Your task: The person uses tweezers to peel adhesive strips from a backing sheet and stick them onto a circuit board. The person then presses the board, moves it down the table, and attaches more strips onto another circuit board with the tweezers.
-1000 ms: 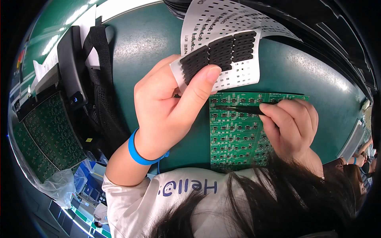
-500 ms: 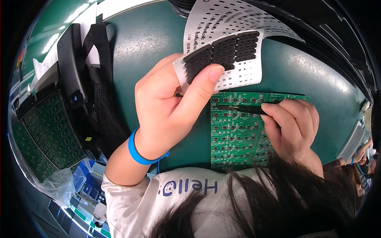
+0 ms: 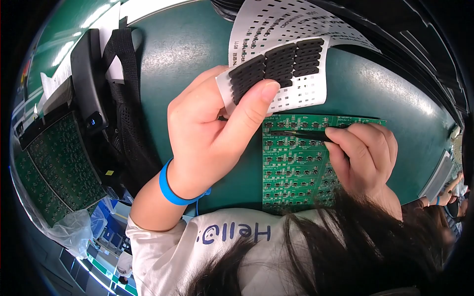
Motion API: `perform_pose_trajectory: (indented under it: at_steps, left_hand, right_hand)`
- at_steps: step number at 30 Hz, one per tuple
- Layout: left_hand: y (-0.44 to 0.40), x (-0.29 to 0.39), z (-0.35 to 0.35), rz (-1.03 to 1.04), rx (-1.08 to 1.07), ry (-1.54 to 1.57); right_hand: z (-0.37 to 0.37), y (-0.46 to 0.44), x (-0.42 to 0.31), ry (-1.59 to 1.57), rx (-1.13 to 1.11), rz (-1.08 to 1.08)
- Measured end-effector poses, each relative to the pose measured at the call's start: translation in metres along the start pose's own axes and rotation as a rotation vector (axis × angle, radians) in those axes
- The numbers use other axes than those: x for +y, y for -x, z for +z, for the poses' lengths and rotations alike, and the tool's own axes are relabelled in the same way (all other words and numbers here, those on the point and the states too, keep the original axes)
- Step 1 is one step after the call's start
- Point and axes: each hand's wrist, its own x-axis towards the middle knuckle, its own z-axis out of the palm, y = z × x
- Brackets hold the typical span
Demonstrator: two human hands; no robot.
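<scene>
My left hand [image 3: 212, 118], a blue wristband [image 3: 173, 185] below it, pinches a white backing sheet [image 3: 296, 93] between thumb and fingers. Rows of black adhesive pads [image 3: 279, 64] stick to that sheet, and its lower right part shows bare backing with small cutouts. In my right hand [image 3: 365, 150] are black tweezers [image 3: 306, 136], their tips pointing left over the upper rows of a green circuit board panel [image 3: 291, 172]. Whether the tips touch the board or grip anything is too small to tell. The panel lies flat on the green table, its lower right part hidden by hair.
The backing strip [image 3: 291, 22] curls away toward the back. At left stand a black device with a small display [image 3: 94, 121], black straps [image 3: 129, 74] and another green board panel [image 3: 59, 167] beside a clear plastic bag [image 3: 74, 229]. Other people's arms [image 3: 447, 195] show at far right.
Almost nothing differs. The tweezers and backing sheet have shifted only very slightly, and both hands keep their grip.
</scene>
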Motion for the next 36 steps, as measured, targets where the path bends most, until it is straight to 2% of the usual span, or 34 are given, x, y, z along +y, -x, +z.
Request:
perform_pose_trajectory:
  at_steps: [36]
  left_hand:
    - [-0.0008, 0.0018, 0.0000, 0.007, 0.002, -0.025]
  right_hand:
    - [0.0005, -0.0008, -0.0001, 0.036, 0.019, -0.042]
